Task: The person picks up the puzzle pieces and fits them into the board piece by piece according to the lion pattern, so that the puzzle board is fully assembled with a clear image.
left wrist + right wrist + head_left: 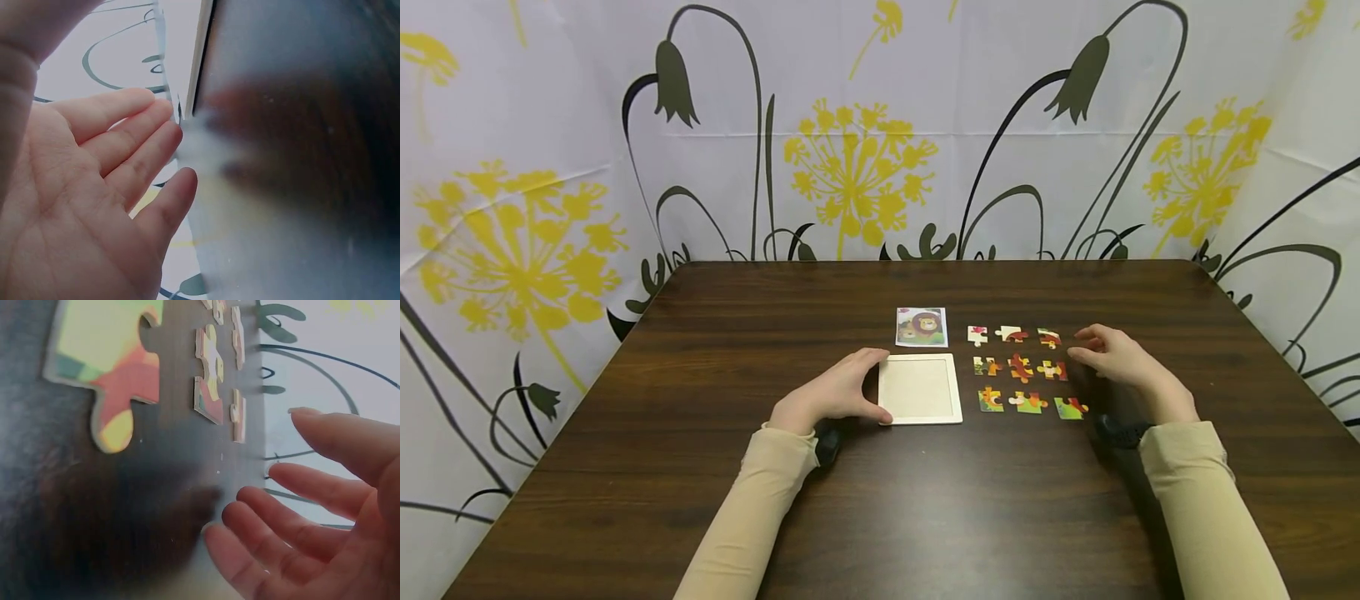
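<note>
A shallow pale square puzzle tray (pixel 919 389) lies on the table, its recess bare. My left hand (pixel 831 390) is at the tray's left side, thumb by the near corner and fingers by the far one. In the left wrist view its fingers (pixel 134 147) are extended and the tray's edge (pixel 199 62) shows beyond them. Jigsaw pieces (pixel 1020 367) lie apart in three rows right of the tray. Just right of them hovers my right hand (pixel 1120 362), fingers loosely bent and holding nothing. One green and red piece (pixel 112 356) looms large in the right wrist view.
A small picture card (pixel 921 327) with a lion lies behind the tray. All of this rests on a dark wooden table (pixel 760 308). A white cloth (pixel 865 67) with yellow and dark flowers hangs behind the table.
</note>
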A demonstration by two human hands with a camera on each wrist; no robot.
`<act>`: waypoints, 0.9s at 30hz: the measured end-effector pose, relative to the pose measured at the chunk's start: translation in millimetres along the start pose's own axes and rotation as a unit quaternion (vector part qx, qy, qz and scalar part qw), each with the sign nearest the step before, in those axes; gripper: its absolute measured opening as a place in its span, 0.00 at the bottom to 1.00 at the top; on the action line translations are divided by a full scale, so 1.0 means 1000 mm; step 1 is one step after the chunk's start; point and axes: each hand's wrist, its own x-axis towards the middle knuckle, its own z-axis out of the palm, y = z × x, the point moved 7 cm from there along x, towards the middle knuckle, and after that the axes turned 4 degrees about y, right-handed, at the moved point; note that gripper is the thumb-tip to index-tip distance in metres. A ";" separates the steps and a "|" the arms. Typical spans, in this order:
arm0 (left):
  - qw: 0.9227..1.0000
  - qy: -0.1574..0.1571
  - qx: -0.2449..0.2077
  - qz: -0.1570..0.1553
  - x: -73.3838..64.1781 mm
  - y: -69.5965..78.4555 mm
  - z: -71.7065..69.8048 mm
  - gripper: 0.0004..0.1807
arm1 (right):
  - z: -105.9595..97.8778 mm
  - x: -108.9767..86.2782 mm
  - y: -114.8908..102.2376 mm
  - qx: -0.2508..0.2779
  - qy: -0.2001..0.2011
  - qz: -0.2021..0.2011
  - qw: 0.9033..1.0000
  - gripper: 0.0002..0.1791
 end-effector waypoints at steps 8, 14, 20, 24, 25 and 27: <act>1.000 -0.009 -0.001 -0.009 0.001 0.000 0.002 0.50 | -0.001 0.018 0.008 0.036 -0.025 0.037 0.998 0.30; 1.000 -0.009 -0.006 -0.010 0.002 -0.001 0.004 0.50 | -0.002 0.025 0.010 0.043 -0.026 0.043 0.998 0.28; 1.000 -0.010 -0.006 -0.013 0.003 -0.001 0.004 0.51 | -0.001 0.031 0.008 0.039 -0.022 0.047 0.998 0.28; 1.000 -0.011 -0.008 -0.016 0.002 0.000 0.004 0.51 | 0.000 0.033 0.007 0.034 -0.021 0.048 0.998 0.29; 1.000 -0.012 -0.008 -0.015 0.003 0.000 0.004 0.51 | 0.000 0.034 0.007 0.032 -0.020 0.050 0.998 0.29; 1.000 -0.013 -0.008 -0.014 0.003 0.000 0.004 0.51 | 0.001 0.036 0.008 0.031 -0.017 0.054 0.998 0.28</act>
